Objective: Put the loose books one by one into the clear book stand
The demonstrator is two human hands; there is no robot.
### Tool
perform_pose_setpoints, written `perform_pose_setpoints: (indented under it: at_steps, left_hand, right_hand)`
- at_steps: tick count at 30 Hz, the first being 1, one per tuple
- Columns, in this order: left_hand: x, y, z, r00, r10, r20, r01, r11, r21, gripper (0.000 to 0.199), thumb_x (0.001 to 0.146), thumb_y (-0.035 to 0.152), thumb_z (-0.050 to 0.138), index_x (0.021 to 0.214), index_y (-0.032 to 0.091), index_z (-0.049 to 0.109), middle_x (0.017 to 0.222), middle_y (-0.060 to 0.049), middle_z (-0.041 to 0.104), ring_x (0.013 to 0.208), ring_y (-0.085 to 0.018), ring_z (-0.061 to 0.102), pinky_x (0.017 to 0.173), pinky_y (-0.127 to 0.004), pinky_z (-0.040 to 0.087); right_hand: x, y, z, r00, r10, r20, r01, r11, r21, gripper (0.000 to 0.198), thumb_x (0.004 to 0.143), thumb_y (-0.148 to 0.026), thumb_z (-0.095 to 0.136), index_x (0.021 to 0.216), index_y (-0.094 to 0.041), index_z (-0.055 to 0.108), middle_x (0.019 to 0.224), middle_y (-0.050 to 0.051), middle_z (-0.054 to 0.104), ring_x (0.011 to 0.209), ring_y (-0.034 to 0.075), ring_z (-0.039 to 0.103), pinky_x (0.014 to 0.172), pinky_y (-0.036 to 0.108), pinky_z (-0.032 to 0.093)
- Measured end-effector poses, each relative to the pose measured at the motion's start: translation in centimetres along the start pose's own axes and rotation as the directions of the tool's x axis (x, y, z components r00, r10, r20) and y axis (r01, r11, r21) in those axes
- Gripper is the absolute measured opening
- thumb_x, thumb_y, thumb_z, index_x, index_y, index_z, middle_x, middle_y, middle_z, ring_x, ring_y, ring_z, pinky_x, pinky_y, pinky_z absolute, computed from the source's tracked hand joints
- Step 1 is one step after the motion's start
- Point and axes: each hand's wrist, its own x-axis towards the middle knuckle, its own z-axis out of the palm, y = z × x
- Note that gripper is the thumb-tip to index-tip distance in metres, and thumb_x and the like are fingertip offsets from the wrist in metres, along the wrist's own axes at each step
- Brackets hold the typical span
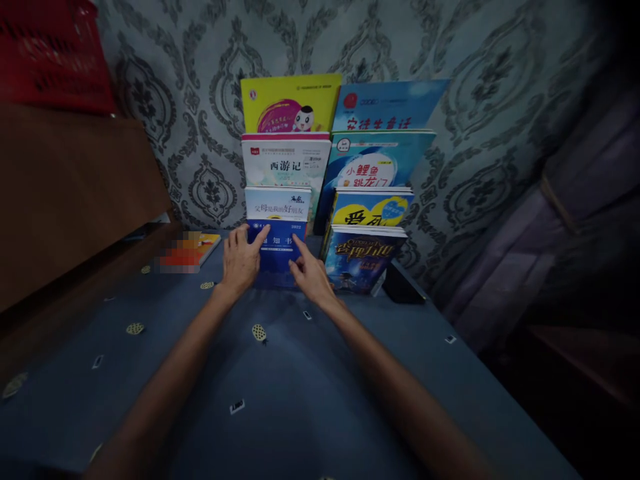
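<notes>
In front of me a dark blue booklet [276, 267] with white print and "2022" stands upright at the front of the left stack. My left hand [241, 259] is at its left edge, fingers apart, one fingertip on the upper cover. From the right, my right hand [311, 275] reaches to the cover's right side with index finger stretched and thumb apart. Behind the booklet rise a pale blue book [277, 201], a white book [285, 162] and a yellow-green book [293, 100], stepped upward.
Beside this, a second stepped stack holds a dark blue book [360, 263], a yellow book [373, 208], a teal book [375, 160] and a blue book [393, 103]. A black flat object [403, 287] lies right. An orange book [186, 252] lies left, near a brown wooden panel [75, 193].
</notes>
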Motion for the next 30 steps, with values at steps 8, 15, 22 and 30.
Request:
perform_pose_setpoints:
  at_steps: [8, 15, 22, 30]
  left_hand:
    - [0.0, -1.0, -0.3, 0.998, 0.027, -0.065, -0.037, 0.987, -0.156, 0.038, 0.092, 0.012, 0.047, 0.125, 0.021, 0.063, 0.12, -0.014, 0.059, 0.11, -0.03, 0.052, 0.095, -0.046, 0.047]
    - [0.2, -1.7, -0.6, 0.982, 0.004, -0.187, -0.042, 0.979, -0.199, 0.028, 0.091, 0.011, 0.047, 0.111, 0.018, 0.065, 0.108, -0.013, 0.06, 0.1, -0.029, 0.053, 0.09, -0.045, 0.046]
    - [0.3, -2.1, -0.4, 0.971, -0.002, -0.237, -0.059, 0.966, -0.25, 0.021, 0.088, 0.01, 0.047, 0.098, 0.019, 0.062, 0.1, -0.011, 0.059, 0.095, -0.028, 0.053, 0.087, -0.044, 0.045]
    - [-0.1, -5.4, 1.9, 0.949, -0.203, -0.241, 0.126, 0.946, -0.299, 0.019, 0.086, 0.01, 0.043, 0.096, 0.02, 0.055, 0.097, -0.011, 0.061, 0.097, -0.027, 0.057, 0.091, -0.043, 0.047]
  right_hand:
    - [-0.1, -0.4, 0.2, 0.999, 0.009, -0.045, -0.007, 0.999, 0.039, 0.056, 0.093, -0.024, 0.048, 0.149, -0.019, 0.044, 0.07, 0.0, 0.065, 0.059, 0.018, 0.059, 0.064, 0.033, 0.053]
    - [-0.2, -0.9, 0.2, 0.994, -0.008, -0.109, 0.014, 0.998, 0.063, 0.043, 0.094, -0.026, 0.046, 0.136, -0.02, 0.052, 0.069, -0.001, 0.064, 0.057, 0.017, 0.061, 0.06, 0.029, 0.05]
    - [-0.3, -1.5, 0.0, 0.992, -0.005, -0.124, 0.015, 0.997, 0.081, 0.033, 0.094, -0.025, 0.047, 0.126, -0.021, 0.054, 0.068, -0.001, 0.063, 0.054, 0.017, 0.061, 0.055, 0.028, 0.047]
    - [-0.5, -1.9, 0.0, 0.992, -0.009, -0.128, 0.017, 0.998, 0.063, 0.029, 0.094, -0.024, 0.047, 0.121, -0.02, 0.056, 0.067, -0.002, 0.063, 0.054, 0.016, 0.06, 0.054, 0.027, 0.046]
